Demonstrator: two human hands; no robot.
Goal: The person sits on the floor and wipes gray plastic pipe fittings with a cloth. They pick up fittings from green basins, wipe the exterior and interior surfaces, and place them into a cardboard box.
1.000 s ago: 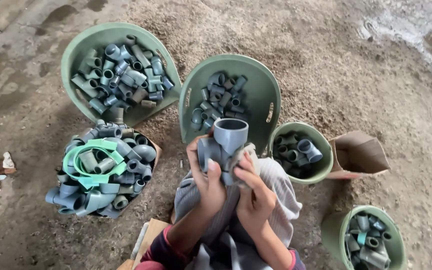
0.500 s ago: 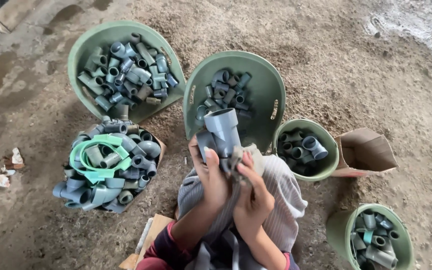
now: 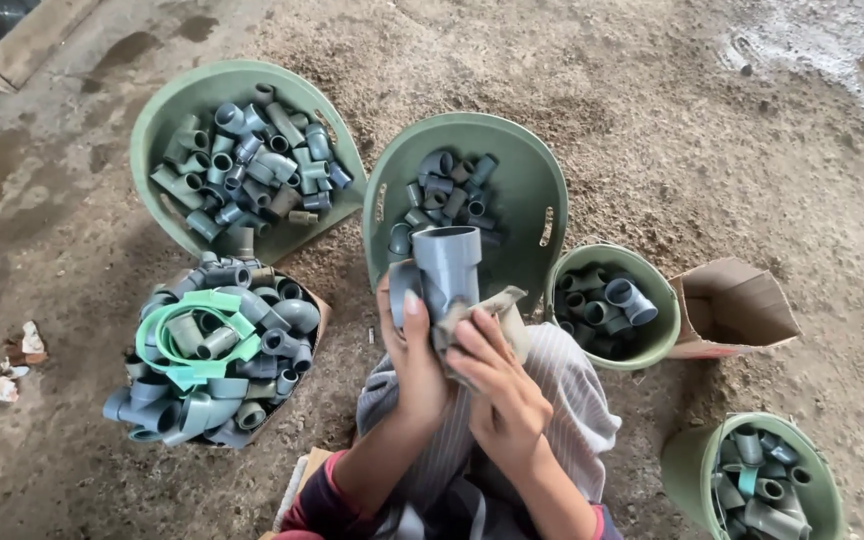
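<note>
The grey pipe fitting is held up in front of the person's chest, over the near edge of the middle green basket, its open socket facing up. From the head view (the only one there is), the left hand wraps around the fitting's lower body, fingers closed on it with the thumb lying up its side. The right hand presses a beige rag against the fitting's right flank, fingers curled narrow around the cloth. By the look of it, this is the wiping step, with the fitting being rubbed clean. The next move would seem to call for turning the piece in the left hand so the rag reaches the unwiped sides, keeping a firm hold so it does not slip.

Around the person, on the dirt floor, stand another big green basket of fittings at upper left, a heaped cardboard box with a loose green strap, two small green buckets at right, and an empty brown carton.
</note>
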